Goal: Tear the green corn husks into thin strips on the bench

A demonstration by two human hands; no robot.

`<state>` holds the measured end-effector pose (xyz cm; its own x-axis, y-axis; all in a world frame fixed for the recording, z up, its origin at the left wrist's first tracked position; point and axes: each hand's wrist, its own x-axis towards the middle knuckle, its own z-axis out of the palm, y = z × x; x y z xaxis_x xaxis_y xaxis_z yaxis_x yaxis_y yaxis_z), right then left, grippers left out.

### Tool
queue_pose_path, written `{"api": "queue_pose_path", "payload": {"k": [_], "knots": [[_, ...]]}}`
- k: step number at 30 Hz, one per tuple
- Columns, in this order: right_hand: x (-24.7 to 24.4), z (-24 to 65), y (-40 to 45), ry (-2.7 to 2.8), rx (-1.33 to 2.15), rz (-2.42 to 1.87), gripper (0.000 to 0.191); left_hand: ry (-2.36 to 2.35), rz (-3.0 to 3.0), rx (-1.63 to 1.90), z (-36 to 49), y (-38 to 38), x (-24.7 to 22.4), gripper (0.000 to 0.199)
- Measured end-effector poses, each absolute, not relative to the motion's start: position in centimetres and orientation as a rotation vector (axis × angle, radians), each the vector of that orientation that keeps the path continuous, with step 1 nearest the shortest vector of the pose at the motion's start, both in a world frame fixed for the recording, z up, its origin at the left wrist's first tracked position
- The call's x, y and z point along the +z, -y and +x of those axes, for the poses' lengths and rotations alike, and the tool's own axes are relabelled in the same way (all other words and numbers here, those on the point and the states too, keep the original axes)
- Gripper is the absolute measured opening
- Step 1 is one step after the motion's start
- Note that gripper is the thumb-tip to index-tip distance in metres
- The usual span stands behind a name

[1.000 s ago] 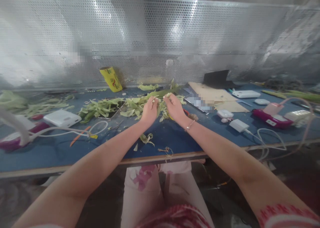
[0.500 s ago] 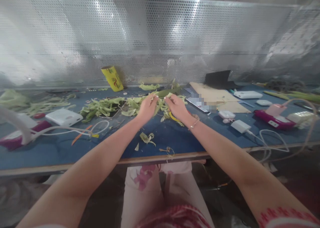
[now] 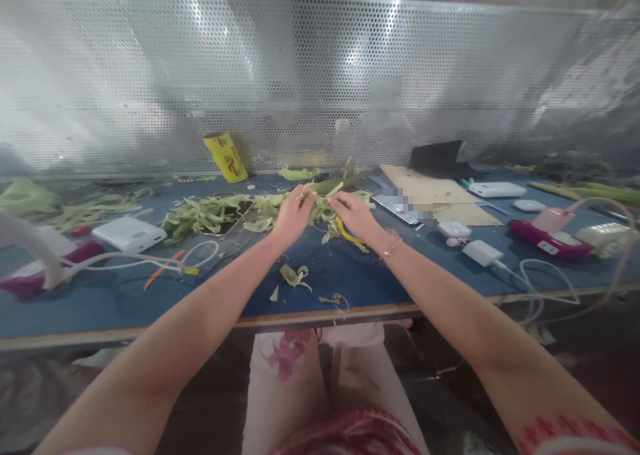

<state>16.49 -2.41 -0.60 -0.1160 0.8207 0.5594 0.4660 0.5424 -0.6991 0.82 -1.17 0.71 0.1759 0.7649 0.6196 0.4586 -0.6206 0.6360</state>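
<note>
Over a heap of pale green leaf strips [image 3: 263, 208] at the middle of the blue table, my two hands work close together. My left hand [image 3: 294, 214] is closed, thumb against fingers, on a green leaf strip. Opposite it, my right hand [image 3: 354, 214] pinches the end of a pale strip [image 3: 334, 190] that slants up between the hands. A broader dark green leaf [image 3: 323, 184] lies just behind my fingertips. Under my right hand is a yellow band [image 3: 346, 232]. The fingertips partly hide what they grip.
Another leaf pile [image 3: 207, 216] lies left, with a yellow packet [image 3: 226, 156] behind it. A phone [image 3: 397, 208], brown paper [image 3: 425, 185], a white charger [image 3: 483, 252] and cables lie right. A white power bank [image 3: 129, 233] is at left. A perforated metal screen [image 3: 320, 75] bounds the back.
My hands have shifted slightly, the right one a little away from the left. The pale strip's end now shows at my right fingertips.
</note>
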Motion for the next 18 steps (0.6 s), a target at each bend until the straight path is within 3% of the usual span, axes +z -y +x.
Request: {"api": "queue_pose_path", "payload": {"k": [18], "knots": [[-0.64,16.68,2.23,1.816,0.279,-1.131,0.019,-1.18,2.106,1.273,1.0,1.53,0.81,0.011]]}}
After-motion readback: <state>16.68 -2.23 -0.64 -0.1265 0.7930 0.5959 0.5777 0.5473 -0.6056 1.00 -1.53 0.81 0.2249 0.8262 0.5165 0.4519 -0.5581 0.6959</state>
